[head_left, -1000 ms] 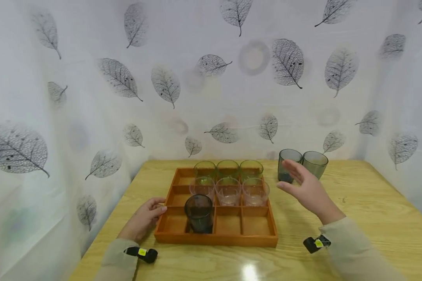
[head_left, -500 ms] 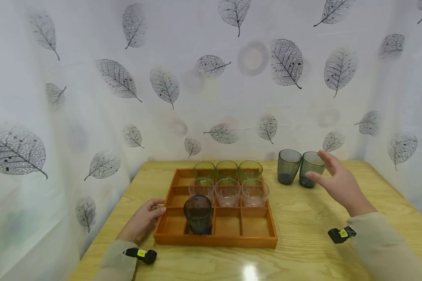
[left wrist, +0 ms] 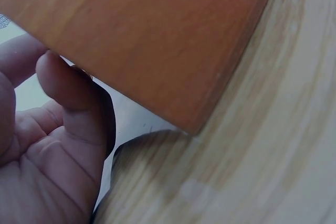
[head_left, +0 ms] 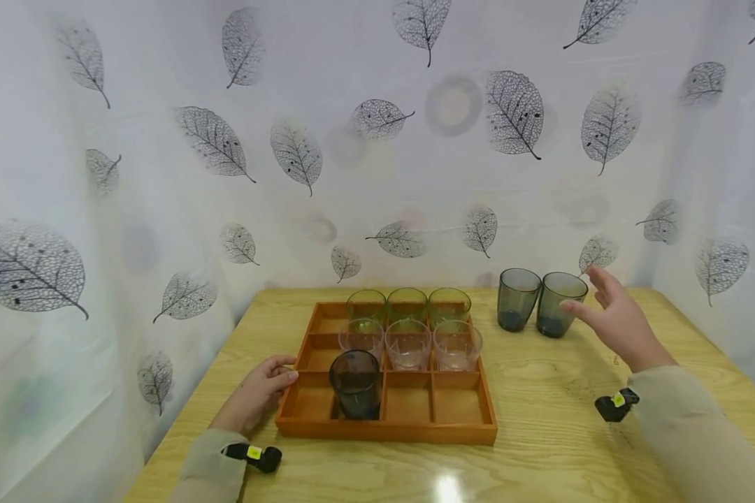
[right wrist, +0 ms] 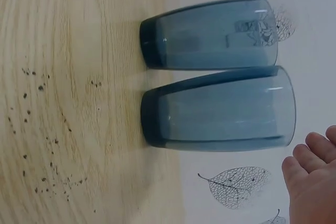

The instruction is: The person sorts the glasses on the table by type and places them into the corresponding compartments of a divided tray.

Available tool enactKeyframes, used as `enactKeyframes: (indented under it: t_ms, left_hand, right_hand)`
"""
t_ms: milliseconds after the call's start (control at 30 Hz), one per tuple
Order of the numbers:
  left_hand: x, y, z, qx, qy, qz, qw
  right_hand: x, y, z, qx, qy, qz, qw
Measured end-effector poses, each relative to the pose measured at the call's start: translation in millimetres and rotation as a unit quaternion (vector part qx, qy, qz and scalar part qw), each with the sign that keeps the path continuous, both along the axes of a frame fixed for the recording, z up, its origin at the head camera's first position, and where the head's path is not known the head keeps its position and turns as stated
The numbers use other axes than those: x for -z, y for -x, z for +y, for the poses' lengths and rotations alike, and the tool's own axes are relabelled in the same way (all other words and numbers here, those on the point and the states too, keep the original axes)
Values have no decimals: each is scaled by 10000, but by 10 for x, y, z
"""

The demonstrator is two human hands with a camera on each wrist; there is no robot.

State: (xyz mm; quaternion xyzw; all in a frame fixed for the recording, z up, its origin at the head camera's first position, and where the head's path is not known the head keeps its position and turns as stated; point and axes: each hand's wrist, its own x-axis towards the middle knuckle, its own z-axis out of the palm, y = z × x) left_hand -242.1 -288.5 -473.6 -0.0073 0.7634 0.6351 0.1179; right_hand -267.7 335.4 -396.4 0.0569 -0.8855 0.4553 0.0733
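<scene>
My left hand [head_left: 261, 391] rests on the left rim of a wooden compartment tray [head_left: 386, 429]; in the left wrist view the thumb [left wrist: 65, 85] touches the rim. My right hand [head_left: 619, 325] is held with fingers and thumb spread, just right of a smoky grey glass [head_left: 560, 304]. A second grey glass [head_left: 517, 300] stands close on its left. The right wrist view has both, the nearer glass [right wrist: 220, 111] apart from the fingers [right wrist: 307, 158]. Another dark glass [head_left: 356, 384] sits tilted in the tray's front row, second compartment from the left.
Three green-tinted glasses [head_left: 406, 304] stand in the tray's back row, with three clear glasses [head_left: 407, 346] in the middle row. Dark specks [right wrist: 52, 179] mark the wooden table [head_left: 541, 419]. A leaf-print curtain [head_left: 377, 181] hangs behind and at both sides.
My right hand has moved right, from in front of the left grey glass to the right side of the right one. The left hand and the tray stay put.
</scene>
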Motion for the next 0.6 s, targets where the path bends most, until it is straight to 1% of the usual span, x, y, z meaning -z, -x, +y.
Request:
enactKeyframes:
  t_ms: [100, 300, 433, 600]
  left_hand:
    - [-6, -5, 3, 9, 40, -10, 10000]
    - [-14, -8, 2, -28, -39, 27, 10000]
    - [-25, -14, 9, -42, -13, 78, 10000]
    - [-36, -17, 23, -12, -19, 2, 10000]
  right_hand:
    - [28, 67, 35, 0, -43, -51, 10000]
    - [54, 208, 44, 37, -165, -193, 9997]
    - [75, 299, 47, -3, -52, -240, 9997]
    - [133, 372, 71, -34, 57, -207, 9998]
